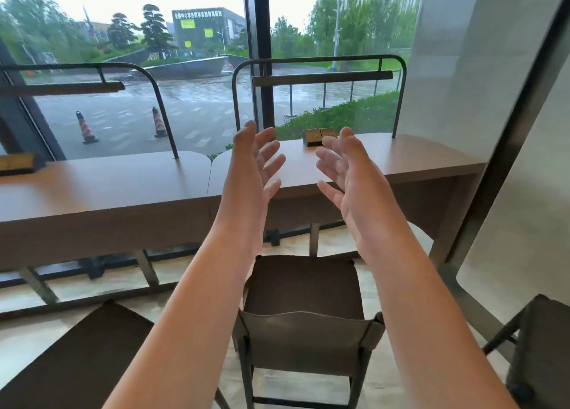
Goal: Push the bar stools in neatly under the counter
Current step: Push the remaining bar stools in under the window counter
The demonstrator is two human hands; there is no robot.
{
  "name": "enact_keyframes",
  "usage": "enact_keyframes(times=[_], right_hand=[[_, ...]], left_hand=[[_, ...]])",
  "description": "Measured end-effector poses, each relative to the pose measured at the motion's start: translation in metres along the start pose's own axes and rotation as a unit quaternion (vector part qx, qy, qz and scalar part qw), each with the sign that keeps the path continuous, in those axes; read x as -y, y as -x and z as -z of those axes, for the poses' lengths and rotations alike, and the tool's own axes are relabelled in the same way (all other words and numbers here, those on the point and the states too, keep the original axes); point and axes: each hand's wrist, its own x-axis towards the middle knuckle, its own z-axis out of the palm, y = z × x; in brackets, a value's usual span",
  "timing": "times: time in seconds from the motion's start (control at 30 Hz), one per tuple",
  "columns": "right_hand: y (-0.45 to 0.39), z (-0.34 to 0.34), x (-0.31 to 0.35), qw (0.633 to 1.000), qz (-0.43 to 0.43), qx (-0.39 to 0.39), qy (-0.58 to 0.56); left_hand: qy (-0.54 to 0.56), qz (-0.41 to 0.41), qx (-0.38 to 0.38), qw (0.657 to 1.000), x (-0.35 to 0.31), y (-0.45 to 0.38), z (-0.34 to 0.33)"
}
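Two bare hands raised, palms facing, above a bar stool at a window counter.

Head view: the left hand [251,162] and right hand [347,169] hover apart, fingers spread and loosely curled, holding nothing. The middle stool [303,288] stands near the counter [108,189], seat clear of its edge; another stool [77,356] sits near left, and what seems a third [538,347] near right.

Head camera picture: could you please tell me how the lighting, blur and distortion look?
Head view: bright overcast daylight through the window backlights the scene; wide-angle bending curves the counter edge; both open hands, left and right, look slightly motion-blurred; stool seat dim.
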Motion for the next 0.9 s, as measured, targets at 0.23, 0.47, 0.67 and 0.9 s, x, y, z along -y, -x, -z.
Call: enact_keyframes(times=[0.23,0.47,0.67,0.9], right_hand=[[0.008,-0.031,0.022,0.998,0.024,0.044,-0.029],[0.016,-0.075,0.032,0.991,0.023,0.116,-0.059],[0.023,-0.090,0.030,0.989,0.017,0.131,-0.072],[0.028,-0.087,0.027,0.989,0.019,0.116,-0.086]], left_hand=[[-0.007,-0.033,-0.040,0.999,-0.030,0.015,0.023],[-0.017,-0.057,-0.094,0.994,-0.059,0.032,0.060],[-0.027,-0.055,-0.118,0.991,-0.063,0.041,0.078],[-0.016,-0.041,-0.114,0.993,-0.057,0.047,0.078]])
